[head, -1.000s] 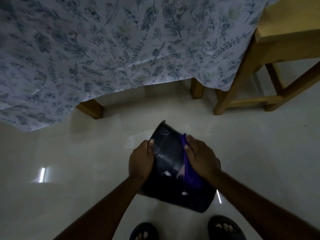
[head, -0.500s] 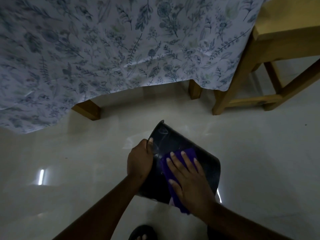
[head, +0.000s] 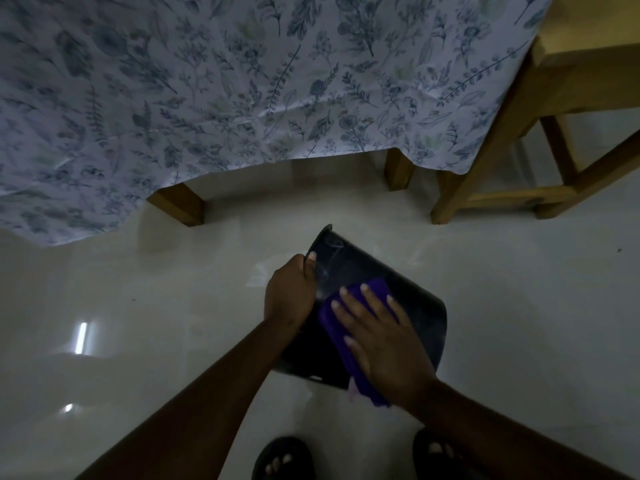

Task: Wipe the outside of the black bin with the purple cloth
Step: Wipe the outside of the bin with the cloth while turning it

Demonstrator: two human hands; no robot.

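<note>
The black bin [head: 420, 303] lies tilted over the pale floor in the lower middle of the head view, its outer wall facing up. My left hand [head: 289, 296] grips the bin's rim on the left side, thumb over the edge. My right hand [head: 384, 341] lies flat with fingers spread on the purple cloth [head: 337, 327], pressing it against the bin's outer wall. The cloth's lower end hangs past the bin's near edge.
A table draped in a leaf-print cloth [head: 242, 81] fills the top, its wooden legs [head: 178, 206] on the floor behind the bin. A wooden stool [head: 519, 140] stands at the upper right. My sandalled feet [head: 284, 460] are at the bottom edge.
My right hand left the bin's right side, where it was cupped over the cloth, and now lies flat on the upper wall nearer me. The left hand kept its grip on the rim.
</note>
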